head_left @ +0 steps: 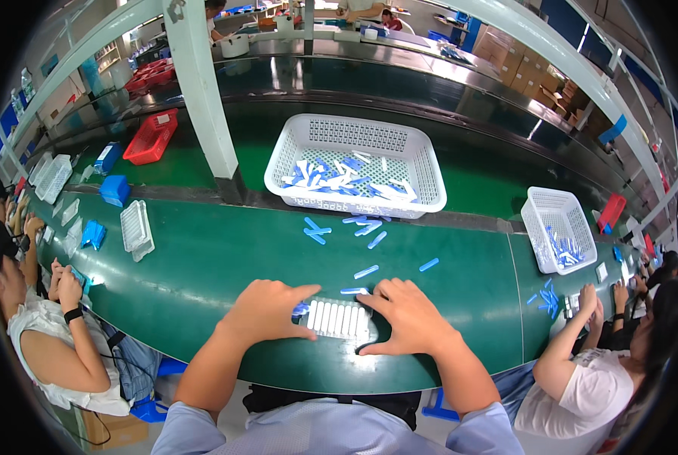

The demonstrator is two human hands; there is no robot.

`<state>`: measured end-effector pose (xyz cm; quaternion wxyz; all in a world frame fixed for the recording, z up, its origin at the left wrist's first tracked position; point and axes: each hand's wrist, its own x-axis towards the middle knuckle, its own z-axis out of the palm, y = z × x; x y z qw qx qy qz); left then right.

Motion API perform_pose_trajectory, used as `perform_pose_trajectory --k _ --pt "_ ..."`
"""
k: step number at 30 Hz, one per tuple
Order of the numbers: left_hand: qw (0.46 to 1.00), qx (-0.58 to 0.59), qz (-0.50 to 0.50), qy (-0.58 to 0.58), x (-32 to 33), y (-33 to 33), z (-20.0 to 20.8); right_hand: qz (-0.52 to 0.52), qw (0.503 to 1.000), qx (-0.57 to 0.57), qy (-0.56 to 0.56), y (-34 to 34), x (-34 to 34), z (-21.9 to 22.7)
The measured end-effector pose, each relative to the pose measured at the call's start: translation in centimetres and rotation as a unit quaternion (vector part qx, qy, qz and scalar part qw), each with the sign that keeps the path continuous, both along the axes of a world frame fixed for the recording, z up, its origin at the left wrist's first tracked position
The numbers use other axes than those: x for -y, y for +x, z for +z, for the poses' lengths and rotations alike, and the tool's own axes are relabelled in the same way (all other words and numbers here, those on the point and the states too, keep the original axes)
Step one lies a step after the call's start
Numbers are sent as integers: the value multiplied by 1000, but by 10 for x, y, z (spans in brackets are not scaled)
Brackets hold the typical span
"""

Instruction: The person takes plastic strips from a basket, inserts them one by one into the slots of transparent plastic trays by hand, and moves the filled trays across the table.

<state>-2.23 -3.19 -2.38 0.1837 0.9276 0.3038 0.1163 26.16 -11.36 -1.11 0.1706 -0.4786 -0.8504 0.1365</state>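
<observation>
In front of me on the green worktop lies a clear plastic tray holding a row of white sticks (337, 318). My left hand (267, 312) is at the tray's left end, thumb and forefinger spread apart. Small blue pieces (301, 309) show between them, against that end. At the right end my right hand (408, 317) has its thumb and forefinger parted, the forefinger over the upper right corner. A blue-and-white stick (354, 291) lies just beyond the tray, close to that forefinger. The other fingers of both hands are partly hidden.
A large white basket (278, 182) of blue and white sticks stands beyond loose blue sticks (366, 271). White trays (136, 227) and a blue box (114, 190) lie left. A smaller white basket (534, 227) stands right. People sit both sides; a white post (202, 106) rises ahead.
</observation>
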Motion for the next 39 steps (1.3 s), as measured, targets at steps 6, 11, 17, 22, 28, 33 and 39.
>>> perform_pose_trajectory --k 6,11,17,22,28,33,39 --pt "992 -105 19 -64 -2 -4 9 13 1000 11 -13 -5 -1 -9" --pt "990 62 -8 -129 6 -24 25 48 979 -156 -119 -1 7 9" --pt "958 196 -59 -201 25 -35 48 98 993 -62 -16 -20 6 30" --pt "947 217 -27 -236 28 -42 53 258 943 56 203 -46 2 30" --pt "904 285 132 -291 31 -36 52 101 748 -388 -529 -47 22 -10" --pt "890 323 144 -287 36 -26 50 179 474 -630 -589 -59 32 -19" --pt "882 371 131 -261 33 -23 40 185 482 -628 -582 -58 36 -14"
